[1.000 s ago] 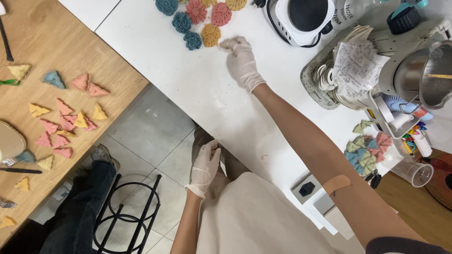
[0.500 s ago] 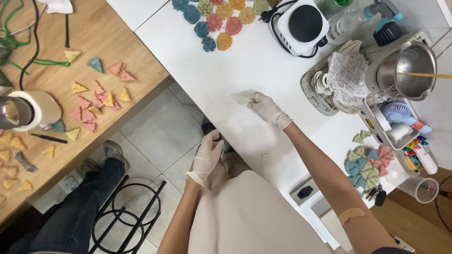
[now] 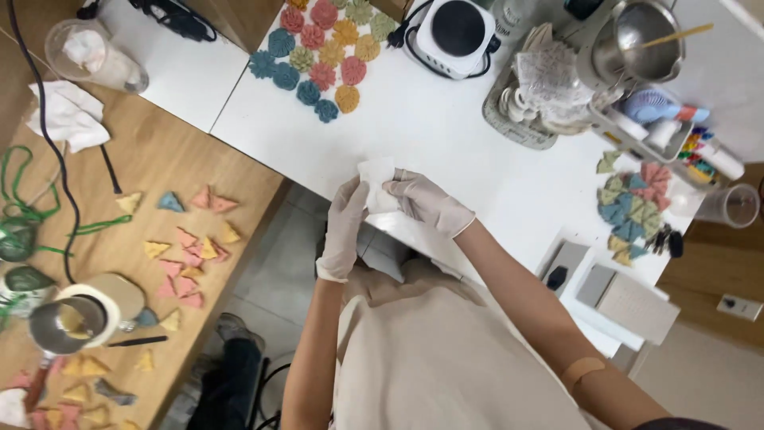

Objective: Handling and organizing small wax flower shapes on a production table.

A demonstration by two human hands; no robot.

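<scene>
Both my hands wear pale gloves and meet at the near edge of the white table (image 3: pixel 446 135). My left hand (image 3: pixel 344 227) and my right hand (image 3: pixel 426 203) together hold a small white sheet of tissue or paper (image 3: pixel 376 179), fingers pinched on its lower part. Farther up the table lies a cluster of round, flower-shaped coloured pieces (image 3: pixel 322 52) in teal, pink, yellow and green.
A small black-topped white hot plate (image 3: pixel 455 33) stands at the back, next to a metal pot (image 3: pixel 646 36) with a stick in it. Folded coloured triangles (image 3: pixel 633 209) lie at right. The wooden table (image 3: pixel 119 239) at left holds more triangles, cups and cords.
My right hand drew back from the flower pieces to the table's near edge with the white sheet. My left hand rose from my lap and took hold of the sheet too.
</scene>
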